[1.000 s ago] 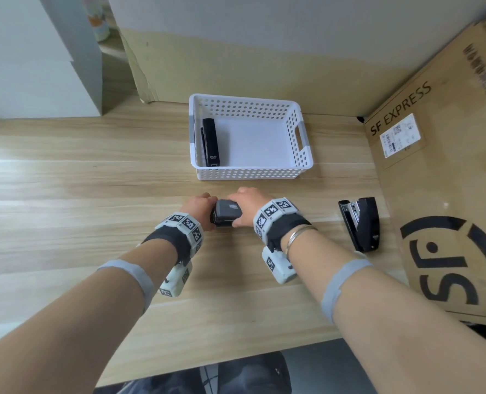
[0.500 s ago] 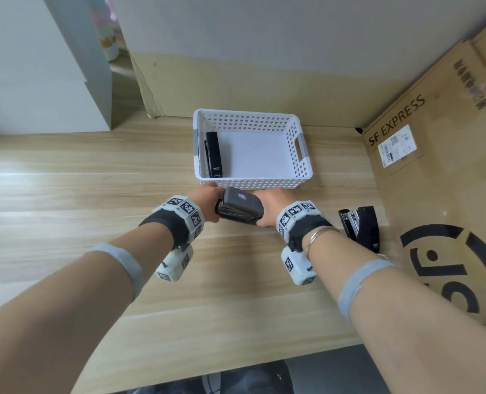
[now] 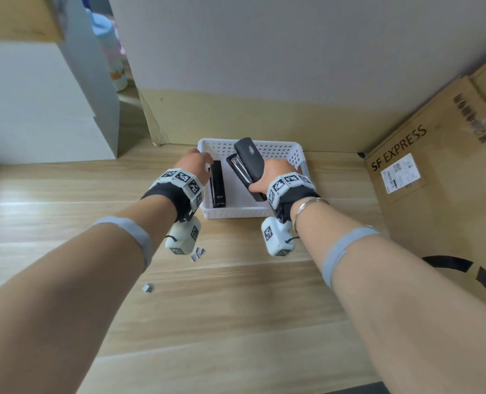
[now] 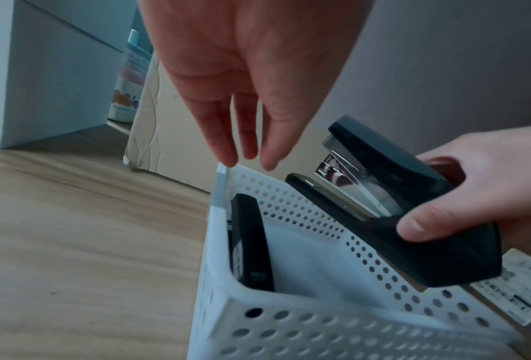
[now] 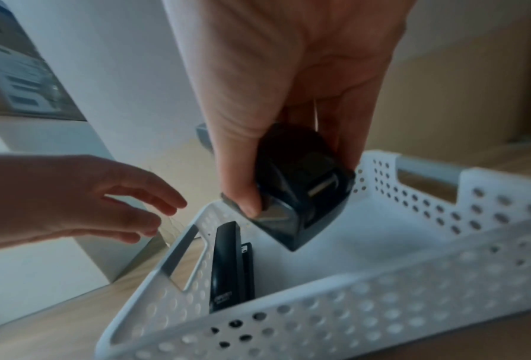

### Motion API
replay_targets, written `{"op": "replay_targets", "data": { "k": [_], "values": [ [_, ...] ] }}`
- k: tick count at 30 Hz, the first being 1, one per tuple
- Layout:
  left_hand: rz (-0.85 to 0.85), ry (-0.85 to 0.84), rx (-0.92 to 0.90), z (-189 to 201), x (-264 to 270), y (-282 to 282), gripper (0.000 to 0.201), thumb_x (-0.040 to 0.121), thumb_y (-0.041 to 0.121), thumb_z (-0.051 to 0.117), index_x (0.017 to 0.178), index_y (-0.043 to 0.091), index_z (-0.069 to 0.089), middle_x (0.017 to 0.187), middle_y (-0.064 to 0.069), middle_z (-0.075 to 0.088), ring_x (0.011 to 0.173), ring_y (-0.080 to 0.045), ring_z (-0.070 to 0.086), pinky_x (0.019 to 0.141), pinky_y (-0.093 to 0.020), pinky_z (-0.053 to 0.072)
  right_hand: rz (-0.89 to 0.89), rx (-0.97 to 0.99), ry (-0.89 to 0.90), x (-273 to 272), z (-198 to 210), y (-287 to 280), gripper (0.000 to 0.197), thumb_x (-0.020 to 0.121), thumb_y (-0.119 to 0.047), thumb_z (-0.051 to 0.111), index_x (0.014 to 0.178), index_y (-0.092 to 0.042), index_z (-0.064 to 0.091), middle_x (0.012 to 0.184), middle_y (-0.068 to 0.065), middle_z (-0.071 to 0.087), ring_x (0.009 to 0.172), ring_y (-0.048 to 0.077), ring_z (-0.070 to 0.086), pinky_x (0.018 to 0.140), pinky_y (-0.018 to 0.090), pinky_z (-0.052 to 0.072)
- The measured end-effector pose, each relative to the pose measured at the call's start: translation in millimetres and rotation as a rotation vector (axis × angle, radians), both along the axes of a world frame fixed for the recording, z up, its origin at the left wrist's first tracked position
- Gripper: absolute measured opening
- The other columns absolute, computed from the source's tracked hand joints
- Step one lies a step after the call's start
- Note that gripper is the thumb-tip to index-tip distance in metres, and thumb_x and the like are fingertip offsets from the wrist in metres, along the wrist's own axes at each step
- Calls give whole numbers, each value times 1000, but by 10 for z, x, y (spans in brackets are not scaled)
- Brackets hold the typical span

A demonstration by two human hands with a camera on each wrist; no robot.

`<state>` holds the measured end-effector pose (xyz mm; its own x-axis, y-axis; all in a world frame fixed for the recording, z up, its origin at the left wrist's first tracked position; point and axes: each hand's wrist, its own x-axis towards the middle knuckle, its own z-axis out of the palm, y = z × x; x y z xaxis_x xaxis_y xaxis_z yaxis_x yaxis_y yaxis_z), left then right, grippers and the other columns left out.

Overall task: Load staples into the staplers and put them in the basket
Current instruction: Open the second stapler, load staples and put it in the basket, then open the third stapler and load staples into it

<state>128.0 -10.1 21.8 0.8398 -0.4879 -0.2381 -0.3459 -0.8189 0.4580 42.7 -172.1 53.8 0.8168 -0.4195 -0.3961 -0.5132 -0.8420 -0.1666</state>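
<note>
My right hand (image 3: 270,177) grips the rear of a dark grey stapler (image 3: 248,163) and holds it tilted, nose up, over the white perforated basket (image 3: 236,213). In the right wrist view the thumb and fingers wrap the stapler (image 5: 301,185) above the basket floor. My left hand (image 3: 197,166) hovers open over the basket's left rim (image 4: 219,192), fingers straight, holding nothing. A slim black stapler (image 3: 217,184) lies along the left wall inside the basket (image 4: 250,241).
Small staple pieces (image 3: 197,253) and one more (image 3: 147,288) lie on the wooden table nearer me. A large SF EXPRESS cardboard box (image 3: 423,172) stands at the right. A white cabinet (image 3: 51,109) is at the back left, a grey wall behind.
Both hands moved forward from the table to the basket. The left hand let go of the grey stapler; the right hand alone now carries it over the basket.
</note>
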Motion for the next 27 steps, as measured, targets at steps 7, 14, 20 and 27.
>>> {"op": "replay_targets", "data": {
  "k": [7, 14, 20, 27],
  "values": [
    [131, 16, 12, -366, 167, -87, 26, 87, 4, 49, 111, 6, 56, 123, -14, 43, 91, -33, 58, 84, -35, 48, -185, 95, 9, 268, -492, 105, 28, 73, -27, 72, 68, -13, 48, 68, 2, 54, 61, 19, 55, 54, 23, 44],
    [166, -3, -46, -450, 186, -119, 24, 83, 0, 46, 102, 5, 60, 119, -13, 43, 78, -26, 48, 75, -31, 44, -244, 119, 16, 326, -750, 156, 36, 77, -27, 72, 103, -8, 56, 98, 9, 64, 92, 29, 65, 67, 28, 48],
    [166, -13, -60, -410, 138, -120, 23, 84, 2, 46, 103, 2, 59, 119, -15, 44, 85, -30, 54, 79, -35, 48, -276, 171, 16, 323, -807, 241, 67, 81, -23, 71, 132, -9, 30, 116, 13, 61, 107, 33, 62, 79, 36, 50],
    [115, -84, 15, -231, -54, -218, 32, 85, 0, 41, 110, 7, 59, 123, -17, 49, 113, -38, 42, 96, -41, 42, -277, 72, -84, 199, -514, 126, 56, 95, -46, 38, 139, -14, 26, 93, 10, 65, 86, 31, 65, 67, 35, 47]
  ]
}}
